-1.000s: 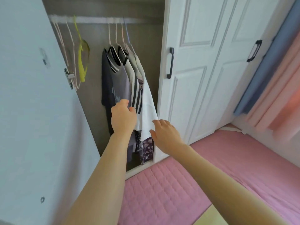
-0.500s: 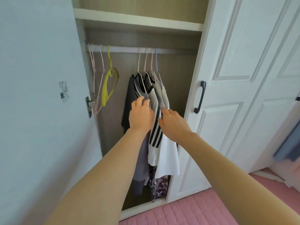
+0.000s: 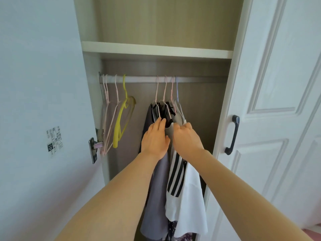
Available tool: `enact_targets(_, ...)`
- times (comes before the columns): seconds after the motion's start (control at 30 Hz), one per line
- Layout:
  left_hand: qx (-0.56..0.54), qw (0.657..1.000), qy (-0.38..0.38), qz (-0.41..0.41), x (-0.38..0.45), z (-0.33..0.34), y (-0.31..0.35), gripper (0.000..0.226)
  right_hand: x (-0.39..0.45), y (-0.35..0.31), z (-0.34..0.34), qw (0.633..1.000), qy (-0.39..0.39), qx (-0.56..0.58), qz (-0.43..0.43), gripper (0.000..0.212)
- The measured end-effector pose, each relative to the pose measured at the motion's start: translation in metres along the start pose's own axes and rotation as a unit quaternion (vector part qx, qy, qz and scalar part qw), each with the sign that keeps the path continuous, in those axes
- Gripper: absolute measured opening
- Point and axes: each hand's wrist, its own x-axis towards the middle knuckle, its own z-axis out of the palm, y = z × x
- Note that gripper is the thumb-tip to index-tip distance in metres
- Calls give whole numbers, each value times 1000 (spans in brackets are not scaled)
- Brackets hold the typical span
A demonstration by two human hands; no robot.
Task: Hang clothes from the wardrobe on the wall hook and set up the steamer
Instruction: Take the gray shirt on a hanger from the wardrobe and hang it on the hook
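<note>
Both forearms reach forward and up into the open wardrobe. The left hand [image 3: 154,139] lies with fingers nearly straight against the dark collar of the long grey garment on a pink wire hanger [image 3: 157,171], touching rather than gripping it. The right hand [image 3: 186,139] has its fingers bent over the shoulder of the white top with black stripes [image 3: 177,173]; whether it actually pinches the cloth cannot be told, since the fingertips are hidden. The two hands sit side by side with a narrow gap between them, which suggests they are parting the bunched clothes to single one out for lifting off.

Just right of the right hand hangs a plain white shirt [image 3: 192,197], and below both hands a dark patterned fabric [image 3: 182,236] shows at the bottom of the bunch. The garments are crowded together because their four hangers hook close to one another on the pale metal hanging rail [image 3: 142,78], directly above the hands.

Well to the left of the left hand, a yellow plastic hanger [image 3: 121,122] and several empty pale pink wire hangers [image 3: 108,119] dangle by the hinge side. Above the rail runs a white wooden shelf [image 3: 156,49] with a beige back panel behind.

To the right of the right hand stands a closed white panelled door with a dark curved handle [image 3: 232,134]. The open door's inner face [image 3: 43,84], bearing a small printed label [image 3: 54,141], fills the left. Neither the wall hook nor the steamer is in view.
</note>
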Motion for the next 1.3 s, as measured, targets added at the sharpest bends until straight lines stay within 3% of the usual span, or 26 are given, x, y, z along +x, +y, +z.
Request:
enact_targets(0.2,-39,998,-1,-51,42,-6,-18,63,25,-6,13,1000,6,-23,-1,54)
enact_targets(0.33,-35,996,1,-86,69,-12,-22,40,43,-15,13,1000,-13,-16,4,67)
enact_targets(0.43,-123,980,49,-146,86,-16,-21,30,53,-27,8,998,-27,42,23,69)
enact_targets(0.53,-266,933,78,-228,98,-17,-20,28,68,-33,14,975,-35,193,108,58)
enact_targets(0.63,-380,874,76,-293,106,-22,-18,27,80,-34,18,914,-17,356,192,31)
enact_targets(0.73,-453,820,75,-342,113,-26,-14,24,85,-34,18,860,8,457,227,29)
enact_targets(0.8,-479,792,65,-372,119,-30,-12,17,86,-35,16,846,21,476,240,28)
enact_targets(0.93,-458,800,84,-379,130,-46,-2,6,90,-33,-3,826,35,510,238,30)
enact_targets(1.1,-450,804,119,-370,140,-71,10,28,87,-22,-36,812,54,529,241,29)
enact_targets(1.3,-485,766,122,-404,122,-62,16,33,55,-18,-56,812,38,530,242,26)
